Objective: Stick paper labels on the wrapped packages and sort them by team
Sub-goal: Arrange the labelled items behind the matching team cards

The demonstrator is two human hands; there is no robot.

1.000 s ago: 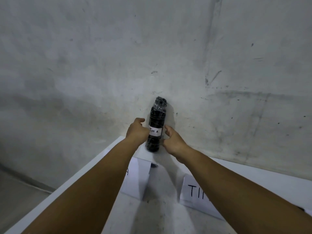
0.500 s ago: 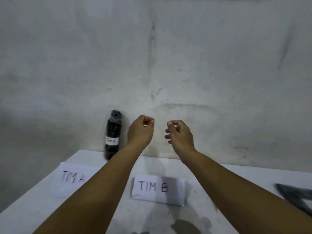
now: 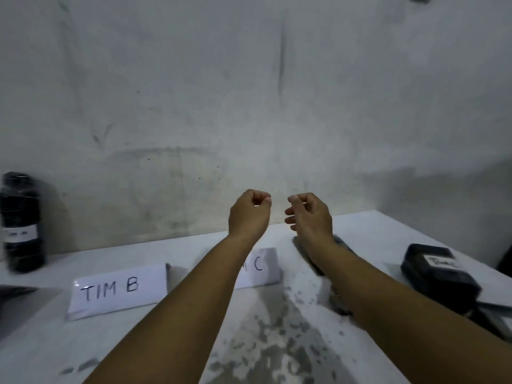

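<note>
A black wrapped bottle [image 3: 22, 223] with a white paper label stands upright at the far left against the wall. Two folded paper signs stand on the white table [image 3: 388, 239]: one reads "TIM B" [image 3: 116, 289], the other [image 3: 260, 267] shows only a "C" past my left forearm. A black wrapped box [image 3: 437, 273] with a white label lies at the right. My left hand [image 3: 249, 214] and my right hand [image 3: 310, 214] hover side by side above the table's back edge, fingers curled in, holding nothing. A dark object [image 3: 340, 242] lies partly hidden under my right forearm.
A grey stained wall [image 3: 249, 92] runs right behind the table. The table's near surface has worn grey patches [image 3: 277, 342]. A dark flat thing [image 3: 16, 292] shows at the left edge. Dark strips [image 3: 496, 309] stick out beside the box at the right.
Both hands have let go of the labelled bottle, which stays by the wall. My view and hands have swung right, past the TIM A sign, bringing the C sign and black box into view.
</note>
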